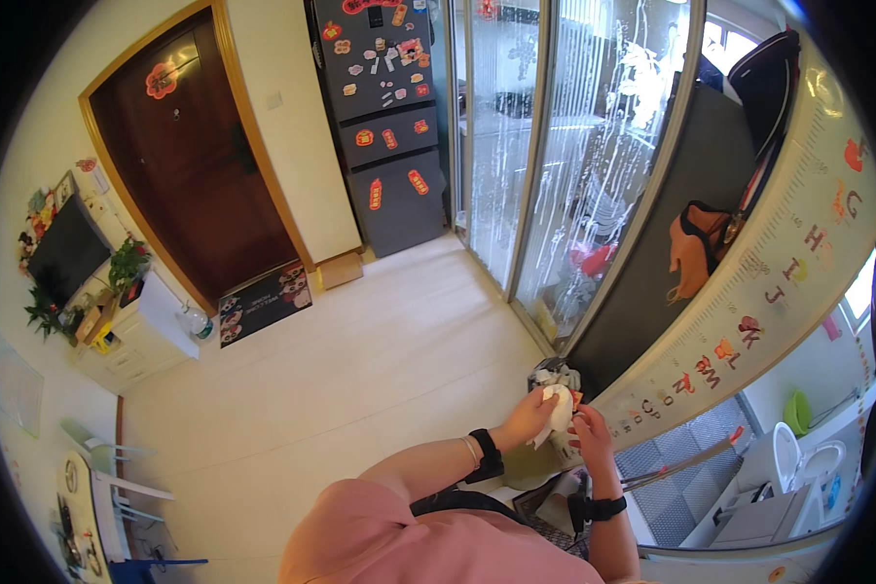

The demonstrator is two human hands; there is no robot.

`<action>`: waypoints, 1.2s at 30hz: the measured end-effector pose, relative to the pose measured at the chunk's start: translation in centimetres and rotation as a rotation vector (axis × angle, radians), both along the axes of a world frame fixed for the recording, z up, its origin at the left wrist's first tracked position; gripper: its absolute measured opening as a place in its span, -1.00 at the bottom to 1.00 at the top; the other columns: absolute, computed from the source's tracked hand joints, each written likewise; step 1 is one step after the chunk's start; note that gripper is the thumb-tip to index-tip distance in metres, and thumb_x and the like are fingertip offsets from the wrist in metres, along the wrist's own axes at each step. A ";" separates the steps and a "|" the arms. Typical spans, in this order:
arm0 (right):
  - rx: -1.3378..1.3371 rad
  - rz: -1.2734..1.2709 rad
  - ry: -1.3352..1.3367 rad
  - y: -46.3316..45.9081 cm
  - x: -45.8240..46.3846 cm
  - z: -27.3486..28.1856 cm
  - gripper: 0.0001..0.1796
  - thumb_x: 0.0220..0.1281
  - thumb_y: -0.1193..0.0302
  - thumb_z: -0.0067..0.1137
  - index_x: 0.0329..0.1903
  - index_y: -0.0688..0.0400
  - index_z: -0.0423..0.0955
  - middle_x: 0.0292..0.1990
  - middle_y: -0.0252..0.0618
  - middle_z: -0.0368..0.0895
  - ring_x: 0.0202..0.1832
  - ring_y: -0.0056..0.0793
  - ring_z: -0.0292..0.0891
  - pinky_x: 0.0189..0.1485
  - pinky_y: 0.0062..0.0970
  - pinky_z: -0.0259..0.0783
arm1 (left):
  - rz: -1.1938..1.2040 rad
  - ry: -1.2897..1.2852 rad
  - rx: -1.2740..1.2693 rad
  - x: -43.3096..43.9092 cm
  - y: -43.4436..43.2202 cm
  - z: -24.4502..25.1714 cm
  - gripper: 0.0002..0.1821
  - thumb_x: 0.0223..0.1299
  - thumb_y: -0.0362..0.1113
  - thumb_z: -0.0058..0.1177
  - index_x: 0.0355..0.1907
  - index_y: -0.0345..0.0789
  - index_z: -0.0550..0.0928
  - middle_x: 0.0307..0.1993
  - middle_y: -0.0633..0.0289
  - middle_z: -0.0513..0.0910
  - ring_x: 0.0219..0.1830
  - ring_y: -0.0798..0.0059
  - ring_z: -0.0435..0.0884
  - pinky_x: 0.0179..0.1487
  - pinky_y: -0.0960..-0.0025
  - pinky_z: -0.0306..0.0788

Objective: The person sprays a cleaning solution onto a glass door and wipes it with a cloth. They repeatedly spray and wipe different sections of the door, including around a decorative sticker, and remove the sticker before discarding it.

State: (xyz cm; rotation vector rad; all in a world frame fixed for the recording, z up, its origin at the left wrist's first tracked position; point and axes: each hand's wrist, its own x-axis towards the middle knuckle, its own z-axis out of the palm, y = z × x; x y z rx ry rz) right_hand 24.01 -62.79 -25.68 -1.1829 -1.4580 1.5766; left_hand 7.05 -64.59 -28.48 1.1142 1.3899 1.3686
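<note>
My left hand (527,417) grips a crumpled white tissue or cloth (559,410), which hangs down between my two hands. My right hand (593,432) is close on its right side, fingers bent near a small red and orange item (576,398); whether the fingers hold that item cannot be made out. Just beyond both hands stands a dark bin (537,374) heaped with pale crumpled waste. Black bands circle both wrists.
Wet or soapy streaks cover the sliding glass doors (591,146) ahead. Right of them an orange bag (693,252) hangs by a dark panel. A grey fridge (401,197), a doormat (266,303) and a white cabinet (153,328) stand farther off.
</note>
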 end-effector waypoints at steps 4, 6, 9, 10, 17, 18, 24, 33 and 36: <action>0.057 0.147 -0.062 -0.4 -5.9 -0.7 -0.63 0.30 0.25 0.03 0.07 0.17 0.44 -0.28 -0.31 0.57 -0.31 -0.55 0.49 -0.29 -0.53 0.40 | -0.068 -0.120 -0.150 -3.4 -0.8 0.7 -0.60 0.40 -0.03 -0.18 -0.09 -0.36 0.51 -0.34 0.24 0.60 -0.34 0.50 0.56 -0.24 0.42 0.45; 0.249 0.178 -0.302 0.4 -8.4 -0.6 -0.70 0.26 0.26 0.00 -0.12 0.21 0.50 -0.44 -0.11 0.57 -0.38 -0.30 0.52 -0.28 -0.37 0.40 | -0.121 -0.183 -0.175 -6.1 -0.3 0.7 -0.60 0.39 0.00 -0.18 -0.09 -0.32 0.52 -0.34 0.23 0.60 -0.39 0.52 0.56 -0.29 0.44 0.46; 0.520 0.150 -0.480 2.9 -12.6 -1.1 -0.75 0.21 0.30 0.00 -0.26 0.22 0.51 -0.40 0.06 0.55 -0.33 -0.08 0.52 -0.25 -0.26 0.40 | -0.086 0.168 -0.083 -11.9 0.9 0.4 -0.68 0.36 -0.08 -0.11 -0.12 -0.30 0.52 -0.36 0.25 0.59 -0.44 0.55 0.56 -0.38 0.46 0.47; 0.523 0.093 -0.533 4.1 -14.4 -1.5 -0.78 0.18 0.34 -0.01 -0.33 0.25 0.51 -0.35 0.12 0.55 -0.29 -0.03 0.53 -0.25 -0.23 0.40 | -0.090 0.109 -0.069 -14.0 1.4 0.3 -0.71 0.34 -0.11 -0.08 -0.12 -0.31 0.52 -0.36 0.26 0.59 -0.44 0.56 0.55 -0.38 0.46 0.47; 0.376 -0.080 -0.324 13.4 -27.0 -1.5 -0.82 0.15 0.39 0.06 -0.36 0.29 0.49 -0.33 -0.05 0.61 -0.24 -0.07 0.52 -0.14 -0.33 0.43 | -0.073 0.224 -0.206 -31.6 3.1 -0.4 -0.79 0.26 -0.21 0.00 -0.18 -0.30 0.55 -0.35 0.24 0.63 -0.35 0.46 0.60 -0.34 0.42 0.47; 0.567 -0.037 -0.354 13.0 -29.1 -0.8 -0.82 0.14 0.39 0.08 -0.37 0.28 0.47 -0.30 -0.06 0.61 -0.21 -0.08 0.52 -0.11 -0.33 0.42 | -0.077 0.327 -0.153 -33.2 3.4 -0.1 -0.79 0.23 -0.20 0.01 -0.19 -0.28 0.56 -0.33 0.22 0.64 -0.35 0.38 0.62 -0.32 0.36 0.47; 1.055 0.308 -0.149 9.7 -40.7 3.0 -0.81 0.15 0.36 0.10 -0.36 0.26 0.43 -0.20 -0.06 0.58 -0.10 -0.11 0.48 -0.08 -0.28 0.41 | -0.252 0.606 -0.013 -37.0 5.5 2.8 -0.79 0.11 -0.26 0.01 -0.19 -0.21 0.57 -0.25 0.05 0.64 -0.20 0.05 0.58 -0.15 0.19 0.46; 0.421 0.313 -0.112 22.4 -45.0 2.3 -0.69 0.26 0.23 0.03 -0.26 0.28 0.45 -0.44 -0.04 0.56 -0.36 -0.15 0.53 -0.30 -0.29 0.38 | -0.206 0.710 0.119 -39.7 11.8 7.4 -0.66 0.09 -0.28 0.07 -0.04 -0.25 0.53 -0.19 0.06 0.62 -0.13 0.08 0.56 -0.08 0.15 0.43; -0.065 0.283 0.326 30.9 -45.6 2.2 -0.64 0.33 0.14 -0.02 -0.08 0.18 0.46 -0.27 -0.17 0.62 -0.28 -0.30 0.57 -0.24 -0.35 0.45 | -0.171 0.680 0.288 -41.0 16.7 8.8 -0.43 0.11 -0.31 0.06 0.25 -0.21 0.38 -0.01 0.04 0.54 0.04 0.09 0.49 0.13 0.21 0.35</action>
